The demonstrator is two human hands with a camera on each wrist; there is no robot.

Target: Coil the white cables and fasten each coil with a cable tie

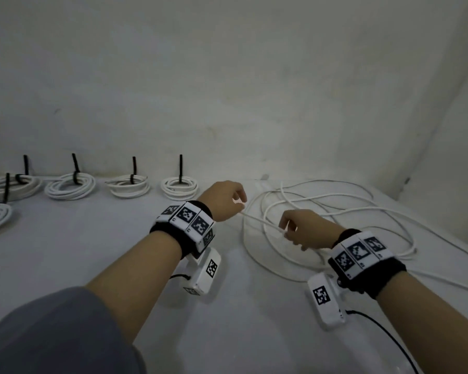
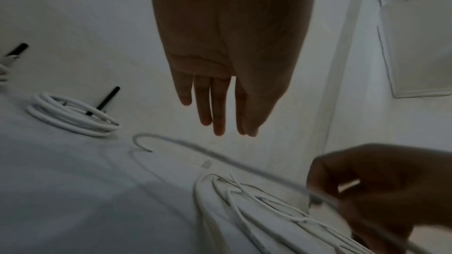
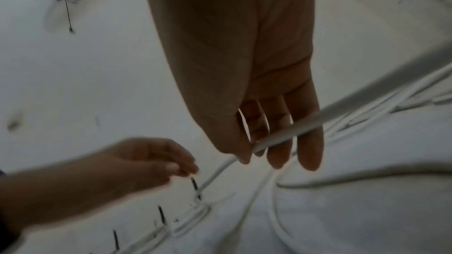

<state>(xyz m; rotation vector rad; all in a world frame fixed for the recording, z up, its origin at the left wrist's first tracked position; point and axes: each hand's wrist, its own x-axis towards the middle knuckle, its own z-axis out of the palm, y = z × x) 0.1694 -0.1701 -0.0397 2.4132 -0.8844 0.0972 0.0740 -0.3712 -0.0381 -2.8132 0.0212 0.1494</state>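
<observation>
Nearest, right hand (image 1: 300, 230) pinching a lifted run of loose white cable (image 1: 335, 228), thumb against fingertips. Left hand (image 1: 227, 199) relaxed, fingers straight, gripping nothing, just beside the same strand. Best drawn in even loops, kept from kinking. Thin, smooth, round cord sprawled limp over the matte pale desk (image 1: 92, 252). Farther left, tied coils (image 1: 179, 186), stiff black ties upright.

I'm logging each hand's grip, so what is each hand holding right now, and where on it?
The right hand pinches the loose white cable near its free end, thumb against fingers. The left hand holds nothing; its fingers hang straight.
</observation>
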